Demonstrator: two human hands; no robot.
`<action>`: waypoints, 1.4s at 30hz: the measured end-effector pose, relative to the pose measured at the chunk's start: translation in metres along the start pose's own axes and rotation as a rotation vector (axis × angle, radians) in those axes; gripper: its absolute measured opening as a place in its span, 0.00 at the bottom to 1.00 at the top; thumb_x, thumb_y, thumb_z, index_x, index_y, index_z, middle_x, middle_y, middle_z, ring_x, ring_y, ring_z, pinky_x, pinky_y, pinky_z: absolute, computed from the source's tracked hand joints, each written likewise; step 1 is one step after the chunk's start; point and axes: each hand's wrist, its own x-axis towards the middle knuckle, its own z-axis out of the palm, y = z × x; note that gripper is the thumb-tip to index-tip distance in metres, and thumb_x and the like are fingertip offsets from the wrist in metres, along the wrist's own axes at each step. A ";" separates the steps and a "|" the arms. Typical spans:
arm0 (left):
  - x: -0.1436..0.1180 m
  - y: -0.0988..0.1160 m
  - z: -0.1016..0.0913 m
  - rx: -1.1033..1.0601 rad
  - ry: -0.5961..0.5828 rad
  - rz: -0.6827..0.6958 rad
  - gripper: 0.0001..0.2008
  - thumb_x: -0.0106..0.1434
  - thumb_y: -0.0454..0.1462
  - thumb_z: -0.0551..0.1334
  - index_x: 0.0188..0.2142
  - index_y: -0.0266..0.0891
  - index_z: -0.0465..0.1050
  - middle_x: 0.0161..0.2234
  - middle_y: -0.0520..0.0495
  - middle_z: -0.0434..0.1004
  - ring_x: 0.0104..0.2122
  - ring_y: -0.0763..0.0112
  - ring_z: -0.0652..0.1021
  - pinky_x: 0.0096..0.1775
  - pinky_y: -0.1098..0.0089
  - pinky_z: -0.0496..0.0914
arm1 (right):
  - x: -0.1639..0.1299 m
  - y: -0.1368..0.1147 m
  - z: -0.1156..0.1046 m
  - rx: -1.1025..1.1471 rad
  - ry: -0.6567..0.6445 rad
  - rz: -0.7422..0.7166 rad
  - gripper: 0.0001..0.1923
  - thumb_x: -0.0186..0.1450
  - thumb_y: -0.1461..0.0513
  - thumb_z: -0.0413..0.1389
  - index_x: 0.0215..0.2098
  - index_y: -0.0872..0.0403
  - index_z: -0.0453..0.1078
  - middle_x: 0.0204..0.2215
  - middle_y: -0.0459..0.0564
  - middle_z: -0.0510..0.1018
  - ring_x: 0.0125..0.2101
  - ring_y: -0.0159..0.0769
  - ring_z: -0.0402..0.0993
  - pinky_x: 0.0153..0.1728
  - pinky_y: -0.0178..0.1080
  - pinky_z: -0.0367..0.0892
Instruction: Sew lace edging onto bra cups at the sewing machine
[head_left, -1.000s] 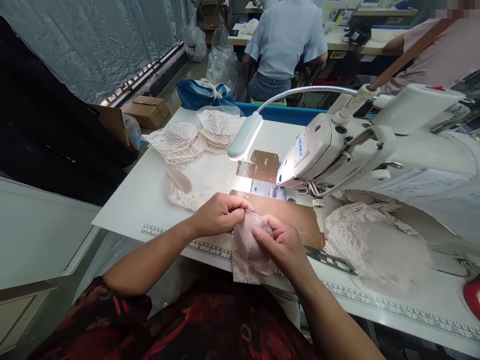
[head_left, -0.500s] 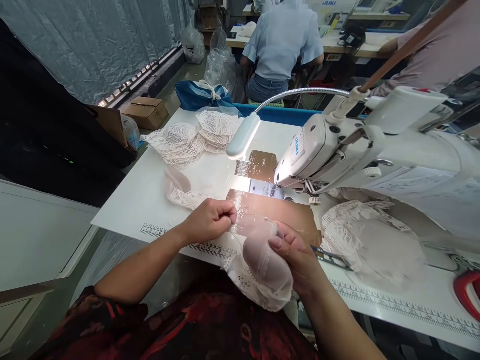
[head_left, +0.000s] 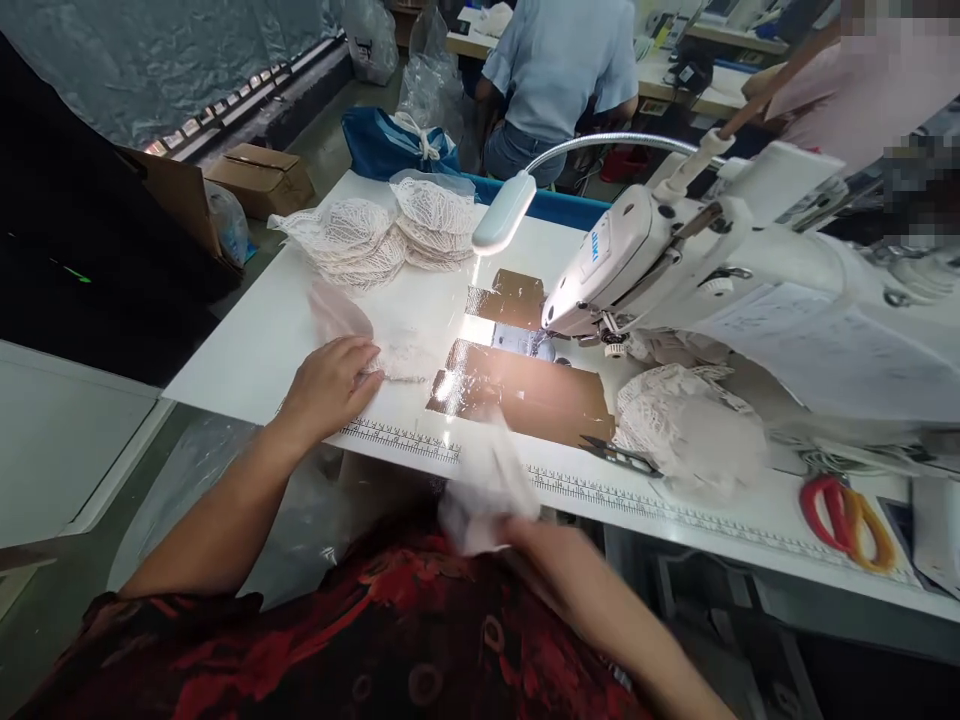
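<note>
My left hand (head_left: 330,388) is over the left part of the table, its fingers curled onto a lace-trimmed bra cup piece (head_left: 337,310) that lies flat. The sheer end of that piece shows beyond my knuckles, and its lace edge runs out to the right. Close to my body, my right hand (head_left: 521,538) grips a pale bra cup (head_left: 487,480). Both the cup and this hand are smeared by motion, so the fingers are only partly clear. The white sewing machine (head_left: 611,265) stands beyond, its needle area lit by a lamp (head_left: 504,214).
Stacked lace cups (head_left: 352,235) lie at the back left. More lace pieces (head_left: 675,420) are heaped right of the needle, beside dark tweezers or snips (head_left: 619,455). Red-and-yellow handled scissors (head_left: 847,520) lie farther right. Brown tape (head_left: 525,385) covers the machine bed. A co-worker (head_left: 562,80) sits ahead.
My left hand has moved left, from beside the held cup onto the lace piece on the table. My right hand has moved lower and left with its cup. The view has shifted.
</note>
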 end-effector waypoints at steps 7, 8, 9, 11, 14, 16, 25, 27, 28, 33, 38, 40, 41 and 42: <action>-0.004 0.051 -0.015 -0.642 -0.048 0.152 0.19 0.64 0.42 0.60 0.53 0.40 0.69 0.54 0.44 0.72 0.56 0.63 0.71 0.59 0.60 0.64 | 0.014 -0.023 -0.015 0.608 0.161 0.074 0.15 0.62 0.50 0.58 0.32 0.53 0.65 0.22 0.42 0.69 0.21 0.28 0.63 0.22 0.31 0.59; -0.004 0.059 -0.015 -0.751 -0.143 0.174 0.24 0.62 0.44 0.63 0.56 0.41 0.66 0.57 0.43 0.69 0.58 0.61 0.69 0.60 0.59 0.62 | 0.017 -0.027 -0.014 0.642 0.146 0.067 0.14 0.62 0.51 0.59 0.32 0.53 0.65 0.22 0.42 0.69 0.21 0.28 0.63 0.22 0.31 0.59; -0.004 0.067 -0.013 -0.845 -0.250 0.193 0.31 0.58 0.46 0.67 0.58 0.41 0.64 0.60 0.42 0.66 0.60 0.59 0.66 0.61 0.58 0.60 | 0.019 -0.030 -0.013 0.666 0.140 0.061 0.14 0.62 0.51 0.59 0.32 0.53 0.66 0.22 0.42 0.70 0.21 0.28 0.63 0.22 0.31 0.59; -0.003 0.080 -0.006 -0.993 -0.466 0.208 0.42 0.49 0.46 0.72 0.61 0.41 0.60 0.61 0.40 0.63 0.61 0.55 0.64 0.60 0.58 0.60 | 0.023 -0.035 -0.009 0.693 0.160 0.043 0.14 0.62 0.51 0.59 0.33 0.53 0.66 0.24 0.43 0.71 0.22 0.28 0.64 0.24 0.31 0.60; -0.002 0.096 0.010 -1.150 -0.762 0.174 0.33 0.50 0.43 0.72 0.54 0.37 0.68 0.48 0.42 0.74 0.47 0.59 0.75 0.47 0.66 0.70 | 0.028 -0.039 -0.009 0.565 0.176 -0.002 0.12 0.61 0.53 0.59 0.33 0.52 0.66 0.26 0.43 0.72 0.24 0.29 0.65 0.25 0.32 0.61; -0.003 0.103 0.020 -1.202 -0.883 0.124 0.19 0.55 0.41 0.68 0.44 0.34 0.73 0.33 0.48 0.75 0.33 0.69 0.75 0.33 0.73 0.68 | 0.029 -0.044 -0.014 0.283 0.178 -0.058 0.07 0.62 0.57 0.58 0.32 0.51 0.67 0.26 0.44 0.73 0.25 0.31 0.66 0.26 0.33 0.62; -0.005 0.098 0.030 -0.947 -0.426 -0.182 0.11 0.62 0.41 0.60 0.32 0.34 0.73 0.29 0.50 0.72 0.30 0.72 0.70 0.30 0.74 0.63 | -0.013 -0.050 -0.045 -0.389 0.900 -0.446 0.06 0.58 0.65 0.59 0.30 0.46 0.68 0.31 0.51 0.77 0.31 0.38 0.74 0.29 0.39 0.67; -0.003 0.091 0.024 -0.916 -0.360 -0.238 0.11 0.61 0.41 0.61 0.31 0.34 0.73 0.27 0.50 0.71 0.29 0.71 0.70 0.31 0.73 0.64 | -0.009 -0.043 -0.048 -0.333 1.000 -0.400 0.08 0.56 0.65 0.61 0.29 0.47 0.68 0.33 0.51 0.77 0.33 0.40 0.74 0.33 0.41 0.67; -0.002 0.090 0.020 -0.974 -0.410 -0.218 0.12 0.62 0.42 0.60 0.31 0.34 0.73 0.27 0.50 0.71 0.28 0.71 0.71 0.31 0.73 0.64 | -0.002 -0.039 -0.048 -0.285 0.992 -0.345 0.08 0.56 0.65 0.62 0.29 0.47 0.68 0.34 0.50 0.78 0.34 0.40 0.74 0.35 0.41 0.67; 0.007 0.101 -0.003 -1.203 -0.664 0.140 0.24 0.60 0.46 0.64 0.54 0.39 0.70 0.44 0.42 0.74 0.35 0.67 0.75 0.38 0.68 0.71 | 0.049 -0.015 -0.035 0.425 0.190 0.006 0.06 0.60 0.58 0.60 0.30 0.52 0.71 0.26 0.45 0.76 0.29 0.35 0.71 0.31 0.36 0.66; 0.027 0.104 0.010 -0.974 -0.563 0.097 0.45 0.51 0.47 0.72 0.64 0.44 0.56 0.59 0.38 0.63 0.54 0.54 0.69 0.55 0.57 0.64 | 0.064 -0.002 -0.024 0.987 -0.059 0.109 0.15 0.53 0.56 0.67 0.34 0.54 0.72 0.28 0.45 0.76 0.28 0.32 0.69 0.29 0.34 0.65; 0.033 0.100 0.018 -1.101 -0.732 0.017 0.48 0.50 0.46 0.72 0.66 0.42 0.52 0.57 0.38 0.66 0.54 0.54 0.69 0.56 0.56 0.64 | 0.064 0.000 -0.027 1.049 -0.056 0.112 0.16 0.52 0.54 0.67 0.33 0.54 0.71 0.28 0.46 0.76 0.27 0.32 0.69 0.28 0.33 0.65; 0.036 0.098 0.021 -1.176 -0.811 -0.034 0.47 0.50 0.45 0.71 0.65 0.41 0.53 0.55 0.39 0.68 0.51 0.56 0.71 0.53 0.58 0.67 | 0.064 0.001 -0.029 1.050 -0.036 0.110 0.16 0.52 0.54 0.67 0.33 0.54 0.71 0.28 0.46 0.75 0.27 0.31 0.69 0.27 0.33 0.64; 0.038 0.098 0.023 -1.242 -0.876 -0.086 0.43 0.51 0.44 0.71 0.63 0.40 0.57 0.51 0.40 0.71 0.47 0.58 0.74 0.50 0.61 0.69 | 0.064 0.002 -0.032 1.031 -0.004 0.112 0.16 0.54 0.53 0.66 0.34 0.53 0.70 0.28 0.45 0.75 0.26 0.31 0.68 0.26 0.32 0.63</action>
